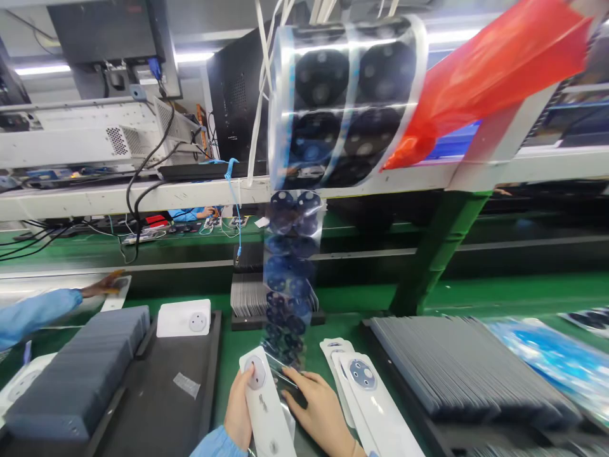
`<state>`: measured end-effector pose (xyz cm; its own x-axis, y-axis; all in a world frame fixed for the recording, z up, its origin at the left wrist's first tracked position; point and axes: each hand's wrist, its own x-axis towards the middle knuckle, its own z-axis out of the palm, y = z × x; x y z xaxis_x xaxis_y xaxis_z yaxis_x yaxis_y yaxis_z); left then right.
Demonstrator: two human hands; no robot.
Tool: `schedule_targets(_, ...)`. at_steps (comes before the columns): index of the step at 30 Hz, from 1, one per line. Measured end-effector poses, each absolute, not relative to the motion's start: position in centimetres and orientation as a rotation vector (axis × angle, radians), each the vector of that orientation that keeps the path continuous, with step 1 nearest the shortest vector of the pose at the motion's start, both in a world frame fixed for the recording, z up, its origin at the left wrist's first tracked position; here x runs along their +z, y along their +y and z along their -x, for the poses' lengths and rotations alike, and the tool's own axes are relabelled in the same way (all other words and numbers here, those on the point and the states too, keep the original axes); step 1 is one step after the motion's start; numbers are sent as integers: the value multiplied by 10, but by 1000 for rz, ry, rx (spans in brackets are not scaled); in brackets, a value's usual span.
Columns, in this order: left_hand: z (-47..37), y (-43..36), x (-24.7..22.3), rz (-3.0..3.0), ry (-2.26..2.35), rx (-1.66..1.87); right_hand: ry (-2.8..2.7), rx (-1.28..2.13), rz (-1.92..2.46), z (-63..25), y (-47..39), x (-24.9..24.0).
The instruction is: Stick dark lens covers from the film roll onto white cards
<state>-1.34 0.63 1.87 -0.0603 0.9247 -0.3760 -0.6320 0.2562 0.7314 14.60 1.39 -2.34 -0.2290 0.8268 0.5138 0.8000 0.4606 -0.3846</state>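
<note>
One white panel (270,412), lower centre of frame: gripped in left hand (239,409), beside right hand (322,409) pinching dark film (288,301).

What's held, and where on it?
Left grip: white panel, by its edge near the upper end, thumb at round patch. Right grip: at lower end of film strip; hold unclear.

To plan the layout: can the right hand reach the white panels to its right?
Probably yes: the right hand is near the white panels with nothing visible between, though busy at the film strip.
</note>
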Motion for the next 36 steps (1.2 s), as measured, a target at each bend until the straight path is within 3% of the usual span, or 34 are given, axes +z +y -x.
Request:
schedule_targets(9,11,7,12,-428,987,1205,-1621,213,1615,-151,35,-23)
schedule_targets(14,12,5,21,-421,1062,1097,-1135,560,1280,-162,38,-14)
schedule_targets(16,14,4,20,-518,992,1041,-1072,435,1201,-163,33,-7)
schedule_targets(20,18,1,12,-710,747,1011,-1451,-257,1002,-157,16,6)
schedule_targets(23,18,-2,11,-668,710,1065,-1698,-418,901,-149,6,13)
schedule_targets(29,18,-2,15,-667,705,1097,-1848,-67,994,-147,-2,14)
schedule_targets(36,20,0,4,-772,777,944,-1561,677,1076,-153,6,14)
